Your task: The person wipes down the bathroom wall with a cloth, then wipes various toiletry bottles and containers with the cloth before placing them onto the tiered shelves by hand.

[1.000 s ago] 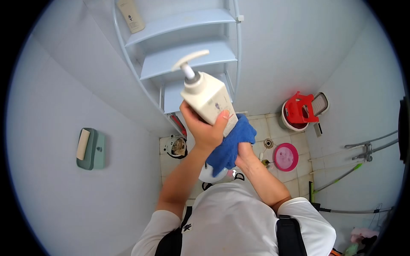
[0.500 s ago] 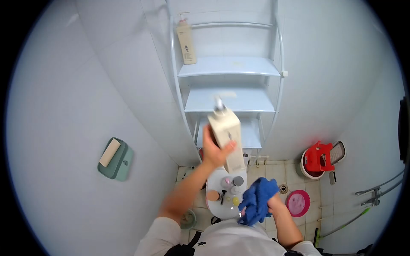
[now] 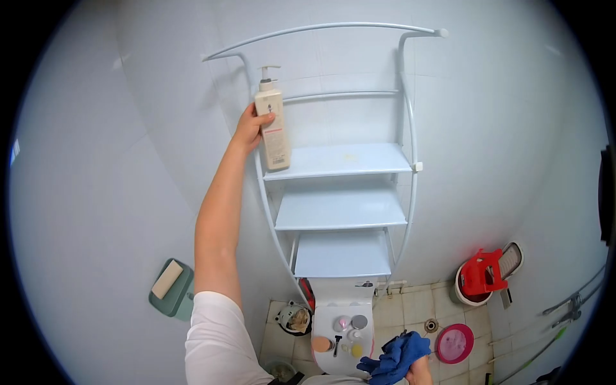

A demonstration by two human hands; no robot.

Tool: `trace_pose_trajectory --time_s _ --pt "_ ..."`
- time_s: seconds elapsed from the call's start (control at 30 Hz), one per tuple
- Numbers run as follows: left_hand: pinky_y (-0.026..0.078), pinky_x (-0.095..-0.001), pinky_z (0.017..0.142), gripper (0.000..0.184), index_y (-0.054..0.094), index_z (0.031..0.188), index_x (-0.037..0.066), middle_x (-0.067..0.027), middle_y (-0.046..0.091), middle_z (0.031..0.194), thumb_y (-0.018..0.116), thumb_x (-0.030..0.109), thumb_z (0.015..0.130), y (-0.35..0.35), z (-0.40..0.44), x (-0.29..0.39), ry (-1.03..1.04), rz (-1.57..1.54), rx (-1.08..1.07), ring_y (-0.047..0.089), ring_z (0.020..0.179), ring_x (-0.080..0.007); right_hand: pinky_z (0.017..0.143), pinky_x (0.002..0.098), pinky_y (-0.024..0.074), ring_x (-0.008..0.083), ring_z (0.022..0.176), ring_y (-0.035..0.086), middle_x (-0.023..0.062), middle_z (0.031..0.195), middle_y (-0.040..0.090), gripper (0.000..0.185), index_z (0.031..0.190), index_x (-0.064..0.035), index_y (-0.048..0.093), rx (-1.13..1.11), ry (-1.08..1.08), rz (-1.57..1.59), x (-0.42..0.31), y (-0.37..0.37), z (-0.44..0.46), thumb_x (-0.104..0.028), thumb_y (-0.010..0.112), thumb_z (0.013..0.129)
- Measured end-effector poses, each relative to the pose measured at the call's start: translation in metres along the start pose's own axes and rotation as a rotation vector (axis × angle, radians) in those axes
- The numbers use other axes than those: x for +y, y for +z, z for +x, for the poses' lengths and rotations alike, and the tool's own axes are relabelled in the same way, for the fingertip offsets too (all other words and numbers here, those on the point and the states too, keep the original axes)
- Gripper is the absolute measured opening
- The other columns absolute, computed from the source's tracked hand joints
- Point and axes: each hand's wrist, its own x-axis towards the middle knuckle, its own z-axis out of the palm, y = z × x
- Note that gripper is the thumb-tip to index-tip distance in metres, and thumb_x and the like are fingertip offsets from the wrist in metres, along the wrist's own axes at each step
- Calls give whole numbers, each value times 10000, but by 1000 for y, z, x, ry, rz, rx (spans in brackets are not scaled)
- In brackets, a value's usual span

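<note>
My left hand [image 3: 249, 128] is wrapped round a cream pump bottle [image 3: 273, 138] at the left end of the top shelf [image 3: 346, 160]. The bottle stands upright, its base at the shelf surface; whether it bears its full weight there I cannot tell. A second pump seems to show just behind it, the rest hidden. Low at the front, my right hand [image 3: 420, 371] grips a bunched blue cloth [image 3: 399, 357]. Left of the cloth is the white toilet lid [image 3: 325, 314], carrying small jars, a black razor [image 3: 337, 345] and a peach-coloured round item [image 3: 322, 344].
Two lower shelves [image 3: 340, 205] sit beneath the top one. A green soap box [image 3: 168, 305] hangs on the left wall. On the floor are a pink basin [image 3: 454, 343], a bin [image 3: 295, 317] and a bucket [image 3: 461, 292] with a red stool [image 3: 482, 274].
My left hand has carried the pump bottle up from in front of the lower shelves to the top shelf's left end. The view has tilted upward. My right hand still holds the cloth.
</note>
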Motion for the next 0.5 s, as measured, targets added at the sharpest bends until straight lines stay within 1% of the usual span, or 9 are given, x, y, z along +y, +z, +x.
trace_pose_trajectory --time_s 0.03,0.13,0.17,0.27,0.37,0.47,0.5 --pt "512 -396 942 552 445 1308 -16 -123 582 1198 688 -14 812 -1 -1 -5 -38 -22 21 595 1081 -240 690 364 547 214 743 636 74 860 645 320 975 -83 587 20 -8 32 8 -19 10 -386 484 979" --pt "507 -398 954 549 447 1313 -10 -120 588 1188 682 -16 818 -9 -1 -25 -48 -100 55 597 1074 -237 688 364 547 222 739 638 80 850 647 327 979 -83 588 -29 -22 15 5 -21 8 -390 477 978" --pt "512 -390 948 485 466 1303 17 -117 596 1189 658 21 857 -10 -1 -29 -14 -108 58 609 1075 -247 685 364 546 224 734 636 81 844 647 325 979 -83 589 -24 -22 29 4 -21 10 -388 477 976" --pt "501 -382 913 540 435 1341 -15 -131 598 1188 666 54 858 -13 2 -38 42 20 81 605 1070 -255 678 364 544 229 720 632 84 832 646 320 979 -84 591 -18 -19 56 4 -17 9 -383 477 972" --pt "470 -406 931 672 397 1379 -24 -165 574 1232 721 169 822 7 -17 -41 284 460 272 578 1106 -298 675 367 543 231 711 628 87 829 645 316 974 -87 592 -10 -25 68 5 -8 3 -382 480 967" --pt "416 -457 983 891 287 1445 -18 -228 516 1283 771 262 752 41 -50 -62 528 1053 642 515 1160 -366 674 373 543 233 710 627 88 830 646 316 965 -89 592 -12 -15 75 9 -7 8 -386 483 964" --pt "403 -468 991 940 247 1460 -12 -246 501 1287 776 270 736 50 -57 -66 472 1087 669 497 1167 -384 675 375 543 233 714 628 88 832 646 319 962 -91 592 -19 -9 70 12 -11 9 -390 482 963"
